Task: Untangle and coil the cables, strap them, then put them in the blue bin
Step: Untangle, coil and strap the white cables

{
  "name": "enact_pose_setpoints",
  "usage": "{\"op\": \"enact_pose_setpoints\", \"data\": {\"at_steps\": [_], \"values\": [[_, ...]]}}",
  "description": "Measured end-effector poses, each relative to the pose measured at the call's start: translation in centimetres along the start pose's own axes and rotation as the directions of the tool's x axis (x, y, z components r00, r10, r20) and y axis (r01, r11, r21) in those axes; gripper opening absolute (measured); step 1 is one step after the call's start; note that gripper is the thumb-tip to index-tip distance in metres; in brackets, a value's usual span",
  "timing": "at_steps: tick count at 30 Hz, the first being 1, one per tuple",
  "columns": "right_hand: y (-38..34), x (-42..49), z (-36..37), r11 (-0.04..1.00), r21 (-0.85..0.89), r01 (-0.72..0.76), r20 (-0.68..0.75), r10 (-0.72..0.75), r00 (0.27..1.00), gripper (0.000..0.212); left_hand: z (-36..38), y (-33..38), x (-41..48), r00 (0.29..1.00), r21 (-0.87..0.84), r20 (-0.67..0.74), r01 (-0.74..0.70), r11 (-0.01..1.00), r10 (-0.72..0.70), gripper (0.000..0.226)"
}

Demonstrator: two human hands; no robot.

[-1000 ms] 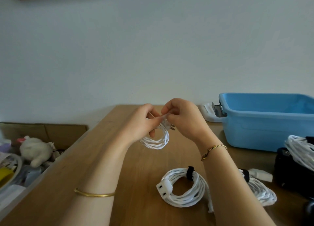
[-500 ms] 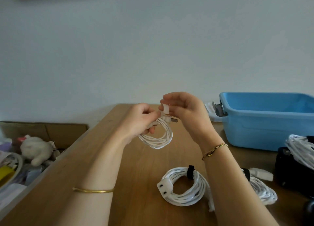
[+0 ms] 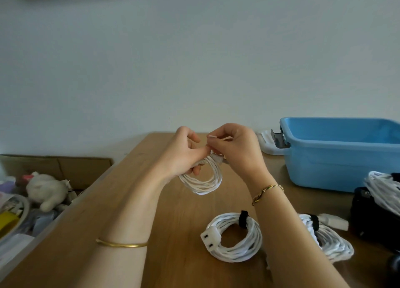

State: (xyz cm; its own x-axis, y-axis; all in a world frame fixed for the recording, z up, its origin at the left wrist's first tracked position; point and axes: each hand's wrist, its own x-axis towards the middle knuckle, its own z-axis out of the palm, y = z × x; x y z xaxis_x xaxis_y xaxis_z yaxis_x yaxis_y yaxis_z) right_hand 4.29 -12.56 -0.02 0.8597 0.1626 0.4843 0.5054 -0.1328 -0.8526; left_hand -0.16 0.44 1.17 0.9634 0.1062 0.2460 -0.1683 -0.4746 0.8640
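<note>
Above the surface [image 3: 184, 222], the left hand's [image 3: 184, 155] fingers [image 3: 195, 170] gripped the small white cable coil [image 3: 203, 182] hanging below them. The right hand [image 3: 236, 151] pinched a pale strap end [image 3: 212, 137]. It wanted cinching snugly round every loop. The blue bin [image 3: 337, 164] sat well right.

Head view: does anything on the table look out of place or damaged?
Nothing looks damaged or spilled. One strapped coil and a second coil lie on the table, outside the blue bin. The left hand grips a small coil; the right hand pinches its strap.
</note>
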Motion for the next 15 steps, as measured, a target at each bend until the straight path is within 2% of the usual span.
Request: {"op": "enact_pose_setpoints", "data": {"at_steps": [5,10,15], "values": [[0.56,-0.02,0.00,0.983,-0.181,-0.026,-0.032,0.021,0.999,0.014,-0.10,0.65,-0.26,0.998,0.003,0.038,-0.044,0.999,0.043,0.031],[0.41,0.00,-0.31,0.988,-0.061,-0.142,0.072,0.146,0.987,0.018,0.04,0.14,-0.05,0.995,0.076,0.011,-0.102,0.992,0.101,0.024],[0.33,-0.19,0.12,0.978,-0.012,-0.207,0.139,0.207,0.968,0.017,0.05,-0.34,0.17,0.992,0.090,0.008,-0.124,0.988,0.124,0.014]]}}
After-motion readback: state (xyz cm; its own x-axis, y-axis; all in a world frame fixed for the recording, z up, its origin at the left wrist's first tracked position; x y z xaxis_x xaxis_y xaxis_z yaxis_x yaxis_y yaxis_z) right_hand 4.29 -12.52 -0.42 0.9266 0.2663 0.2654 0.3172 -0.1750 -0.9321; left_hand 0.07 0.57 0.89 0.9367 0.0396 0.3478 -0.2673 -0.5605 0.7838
